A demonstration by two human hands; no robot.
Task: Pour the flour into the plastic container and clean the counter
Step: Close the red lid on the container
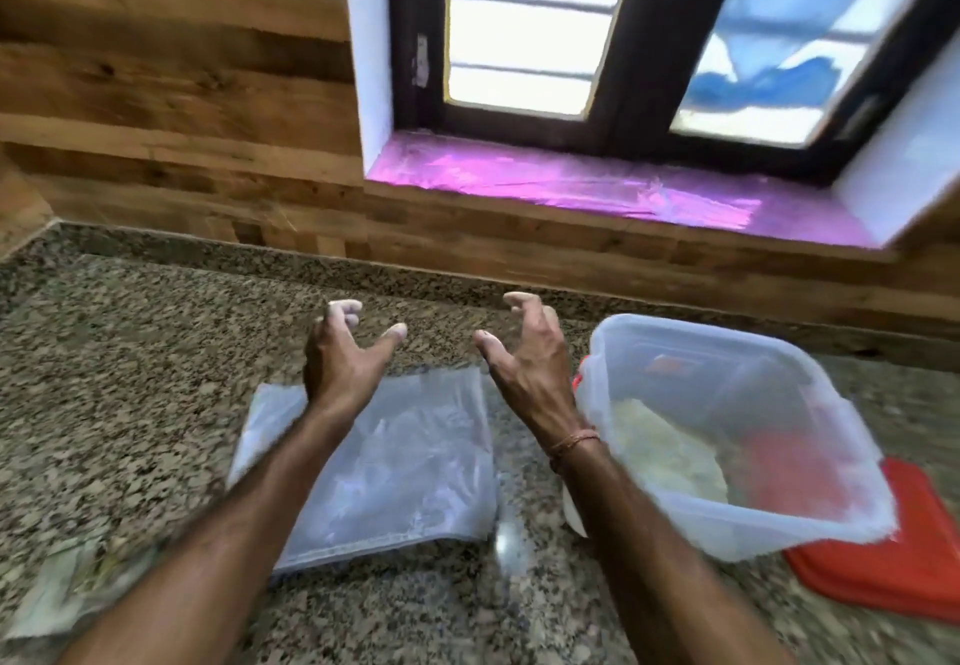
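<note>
A clear plastic container (810, 462) stands on the granite counter (130, 378) at the right, with white flour (670, 456) heaped in its bottom. An empty, flattened clear plastic bag (410, 462) lies on the counter in the middle. My left hand (345, 352) hovers above the bag's far left corner, fingers spread and curled, holding nothing. My right hand (524, 352) hangs between the bag and the container, fingers also apart and empty. Flour dust shows on my fingertips.
A red lid (893, 555) lies under and behind the container at the right edge. A crumpled printed packet (67, 591) lies at the lower left. A wood-panelled wall and a window with a pink-lined sill (597, 186) rise behind the counter.
</note>
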